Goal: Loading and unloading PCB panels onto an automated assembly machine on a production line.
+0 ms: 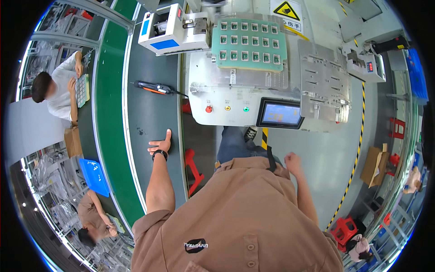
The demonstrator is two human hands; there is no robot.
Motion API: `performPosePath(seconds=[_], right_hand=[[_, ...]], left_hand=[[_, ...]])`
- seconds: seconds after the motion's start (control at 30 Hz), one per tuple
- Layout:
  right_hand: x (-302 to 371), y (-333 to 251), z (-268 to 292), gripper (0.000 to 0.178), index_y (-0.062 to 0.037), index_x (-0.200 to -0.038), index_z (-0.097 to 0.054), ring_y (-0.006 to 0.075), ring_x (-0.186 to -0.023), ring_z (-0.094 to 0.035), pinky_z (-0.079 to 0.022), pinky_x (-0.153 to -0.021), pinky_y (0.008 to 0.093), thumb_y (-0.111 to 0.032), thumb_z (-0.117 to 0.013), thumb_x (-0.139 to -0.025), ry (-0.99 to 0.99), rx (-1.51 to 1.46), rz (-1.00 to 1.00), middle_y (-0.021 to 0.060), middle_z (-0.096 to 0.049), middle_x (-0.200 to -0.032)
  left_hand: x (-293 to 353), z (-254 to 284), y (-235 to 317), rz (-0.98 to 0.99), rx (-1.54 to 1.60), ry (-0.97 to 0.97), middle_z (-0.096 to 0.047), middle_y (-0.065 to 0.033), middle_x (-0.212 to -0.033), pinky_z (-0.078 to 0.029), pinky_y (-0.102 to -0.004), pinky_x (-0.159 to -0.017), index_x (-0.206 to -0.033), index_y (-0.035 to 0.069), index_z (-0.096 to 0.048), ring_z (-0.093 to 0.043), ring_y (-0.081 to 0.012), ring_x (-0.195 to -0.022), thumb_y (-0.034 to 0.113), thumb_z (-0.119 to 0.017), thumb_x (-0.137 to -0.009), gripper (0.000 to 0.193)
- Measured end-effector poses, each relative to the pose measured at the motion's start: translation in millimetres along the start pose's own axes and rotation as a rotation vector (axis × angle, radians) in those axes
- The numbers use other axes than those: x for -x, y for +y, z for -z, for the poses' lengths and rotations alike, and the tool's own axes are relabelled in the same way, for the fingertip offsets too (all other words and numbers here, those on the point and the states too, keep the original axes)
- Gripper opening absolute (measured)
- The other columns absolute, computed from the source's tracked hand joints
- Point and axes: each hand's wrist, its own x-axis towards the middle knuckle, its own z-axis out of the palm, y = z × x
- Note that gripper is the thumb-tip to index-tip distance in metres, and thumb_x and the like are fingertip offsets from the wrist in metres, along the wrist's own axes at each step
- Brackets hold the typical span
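My left hand [161,145], with a black band at the wrist, lies on the dark grey bench strip [156,115]. Its fingers are spread and nothing is in them. Beyond it on the same strip is an electric screwdriver [154,87], black and orange, with a cable. Beside my right hip hangs my right hand [293,162], fingers curled in, with no object showing. In front of me stands a machine with a green fixture plate [249,44] holding rows of small circuit boards. The machine's small screen [280,113] is lit.
White-and-blue screw feeders [174,31] flank the machine at left; a similar feeder [366,65] stands at right. A slotted metal plate [324,81] lies on the machine's right. A red stool [194,170] is under the bench. Across the green belt [108,90] people work on boards.
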Motion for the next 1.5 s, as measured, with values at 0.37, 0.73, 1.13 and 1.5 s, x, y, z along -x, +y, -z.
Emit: performPosePath(seconds=[0.37, 0.73, 1.13, 1.5], right_hand=[[146, -294, 259, 0.035, -0.0027, -0.062, -0.053, 0.0148, -0.049, -0.047, -0.028, -0.096, 0.0694, -0.018, -0.05, -0.093, -1.001, -1.423, 1.402, 0.0036, -0.046, -0.059], [163, -310, 277, 0.031, -0.0091, -0.056, -0.044, 0.0156, -0.047, -0.039, -0.037, -0.086, 0.073, 0.002, -0.037, -0.084, -1.094, -1.463, 1.552, 0.0024, -0.035, -0.055], [159, -305, 283, 0.024, -0.0084, -0.066, -0.047, 0.017, -0.055, -0.043, -0.043, -0.071, 0.0694, -0.006, -0.035, -0.087, -1.163, -1.521, 1.743, 0.0044, -0.04, -0.064], [103, -217, 193, 0.028, -0.0015, -0.061, -0.051, 0.0207, -0.051, -0.055, -0.052, -0.057, 0.0393, -0.015, -0.058, -0.085, -0.549, -1.758, 0.73, 0.0107, -0.056, -0.063]], left_hand=[[-6, -5, -1, -0.006, 0.063, 0.011, 0.007, -0.0276, -0.148, -0.006, -0.0524, -0.11, -0.143, 0.001, 0.005, 0.002, -0.0414, -0.138, 0.091, -0.038, -0.058, 0.131], [-1, -2, -2, -0.006, 0.013, 0.003, 0.005, -0.0295, -0.147, -0.008, -0.0548, -0.109, -0.143, 0.001, 0.003, 0.001, -0.0428, -0.137, 0.091, -0.037, -0.059, 0.13], [9, 6, -1, -0.012, 0.01, 0.0, 0.004, -0.0289, -0.147, -0.009, -0.0545, -0.109, -0.143, 0.0, 0.002, -0.001, -0.0434, -0.137, 0.09, -0.038, -0.06, 0.129], [3, 3, -4, -0.001, 0.05, 0.018, 0.005, -0.0282, -0.148, -0.007, -0.0546, -0.109, -0.143, 0.001, 0.003, 0.001, -0.043, -0.137, 0.09, -0.039, -0.059, 0.13]])
